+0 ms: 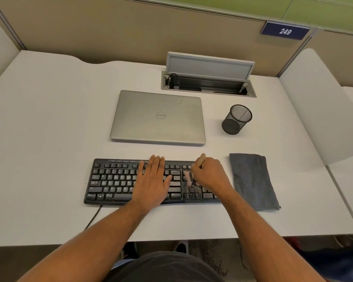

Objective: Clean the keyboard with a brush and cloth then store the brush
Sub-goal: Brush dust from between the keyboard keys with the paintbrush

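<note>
Two hands work on the black keyboard point(130, 180), which lies near the bench point(49, 119) front edge: the left hand point(153, 180) presses flat with straight fingers, while the right hand point(209, 175) grips the brush point(201, 159), its blurred bristles over the right-hand keys. Hard strokes could likely flick dust onto the closed laptop point(158, 118) just behind, or shift the keyboard if the left hand lifts. The folded grey cloth point(252, 181) lies untouched beside it. The mesh cup point(236, 120) appears to hold nothing.
</note>
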Demonstrator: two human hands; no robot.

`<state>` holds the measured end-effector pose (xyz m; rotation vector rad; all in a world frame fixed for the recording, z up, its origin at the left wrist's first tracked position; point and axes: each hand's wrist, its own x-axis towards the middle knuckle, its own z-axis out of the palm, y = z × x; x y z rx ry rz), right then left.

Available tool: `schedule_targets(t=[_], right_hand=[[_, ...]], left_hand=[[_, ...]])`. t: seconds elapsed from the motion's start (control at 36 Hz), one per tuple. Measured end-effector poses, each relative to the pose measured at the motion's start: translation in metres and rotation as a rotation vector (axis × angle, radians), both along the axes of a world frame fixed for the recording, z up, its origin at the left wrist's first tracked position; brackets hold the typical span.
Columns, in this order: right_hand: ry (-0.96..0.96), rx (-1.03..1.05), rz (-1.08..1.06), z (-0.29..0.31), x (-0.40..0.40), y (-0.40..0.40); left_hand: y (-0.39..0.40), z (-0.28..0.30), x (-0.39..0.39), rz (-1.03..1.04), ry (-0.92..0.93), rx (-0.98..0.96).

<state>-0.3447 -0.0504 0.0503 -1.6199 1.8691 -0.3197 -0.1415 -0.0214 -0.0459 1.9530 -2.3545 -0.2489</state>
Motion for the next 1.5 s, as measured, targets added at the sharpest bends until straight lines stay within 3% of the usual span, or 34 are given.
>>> schedule_targets(t=[0.14, 0.25, 0.44, 0.58, 0.72, 0.83, 1.14, 1.31, 1.5], right_hand=[[-0.018, -0.103, 0.022, 0.005, 0.001, 0.003], [0.023, -0.002, 0.017, 0.004, 0.002, 0.004], [-0.1, -0.074, -0.078, 0.002, 0.001, 0.007], [-0.003, 0.074, 0.018, 0.003, -0.003, 0.0], [-0.059, -0.032, 0.099, 0.015, -0.003, -0.005], [-0.091, 0.022, 0.253, 0.018, 0.004, -0.005], [0.259, 0.03, 0.476, 0.024, -0.016, -0.019], [0.047, 0.026, 0.447, 0.028, -0.004, -0.015], [0.123, 0.077, 0.432, 0.026, -0.017, -0.015]], left_hand=[[0.0, 0.001, 0.0, -0.003, 0.002, -0.006], [0.001, 0.0, 0.001, -0.002, 0.012, -0.022], [0.0, 0.001, 0.0, -0.001, 0.011, -0.01], [0.001, 0.001, 0.0, -0.001, 0.0, -0.009], [0.001, 0.001, 0.0, -0.003, 0.002, -0.008], [0.001, 0.002, 0.001, -0.003, 0.0, -0.003], [0.0, 0.001, 0.0, -0.005, 0.014, 0.007], [0.001, 0.002, 0.0, -0.007, -0.001, 0.019], [0.0, 0.001, 0.001, -0.006, 0.006, 0.011]])
